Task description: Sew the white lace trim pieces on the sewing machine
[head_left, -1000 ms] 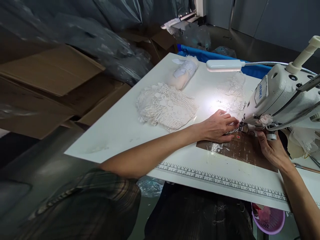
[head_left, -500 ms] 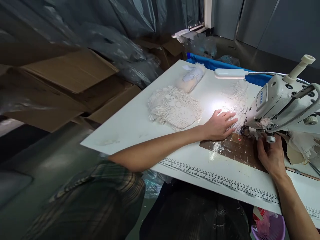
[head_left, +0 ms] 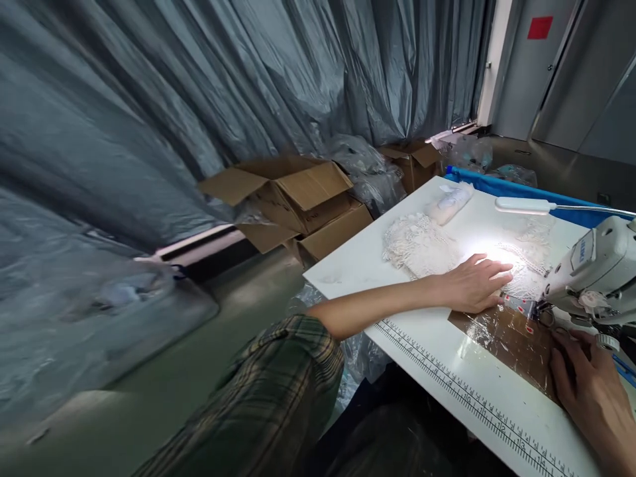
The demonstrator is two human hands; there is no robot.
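My left hand (head_left: 474, 285) lies flat with fingers spread at the near edge of a piece of white lace (head_left: 527, 285), under the bright lamp light. The lace reaches toward the needle area of a white sewing machine (head_left: 596, 265). Close to the machine's foot is my right hand (head_left: 591, 377), its fingers curled; the fingertips are partly hidden, and what they pinch cannot be made out. Beneath the hands is a brown plate with a clear, shiny cover (head_left: 507, 348). A heap of white lace (head_left: 420, 245) rests beyond my left forearm.
A pale wrapped roll (head_left: 450, 202) lies at the table's far end, below a white lamp (head_left: 524, 205). A printed ruler (head_left: 462, 391) runs along the table's front edge. Open cardboard boxes (head_left: 318, 189) and plastic bags (head_left: 365, 165) stand left of the table, before a grey curtain (head_left: 278, 73).
The view has swung left and up, so the table and machine appear farther right and lower. My left hand stays on the lace, and my right hand stays by the machine.
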